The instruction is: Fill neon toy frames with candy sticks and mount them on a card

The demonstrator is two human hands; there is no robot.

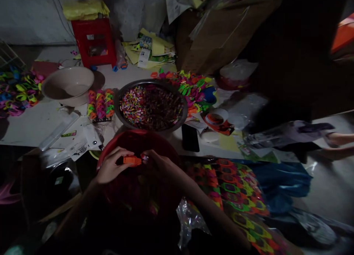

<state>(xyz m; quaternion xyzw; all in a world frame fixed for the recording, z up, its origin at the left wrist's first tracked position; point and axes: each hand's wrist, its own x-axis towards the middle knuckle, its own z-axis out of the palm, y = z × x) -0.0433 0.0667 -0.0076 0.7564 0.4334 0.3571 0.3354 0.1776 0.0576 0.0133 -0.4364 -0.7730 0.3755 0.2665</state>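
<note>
My left hand (pixel 114 165) is closed, gripping an orange plastic toy piece (pixel 132 161) between thumb and fingers. Right beside it, my right hand (pixel 159 162) pinches a small whitish and pink piece (pixel 145 157) close to the orange one's end; whether the two touch I cannot tell. Both hands are over a deep red tub (pixel 110 146), whose inside is mostly too dark to make out. Beyond the tub stands a metal bowl (pixel 121 118) full of small multicoloured pieces.
On the white table (pixel 22 131) stand a beige basin (pixel 70 83), rows of bright plastic loops (pixel 101 104) and a pile of coloured pieces (pixel 197 87). A black phone (pixel 190 138) lies near the edge. Right of the tub are toy pieces (pixel 238 188); another person's limb (pixel 340 138) shows farther right.
</note>
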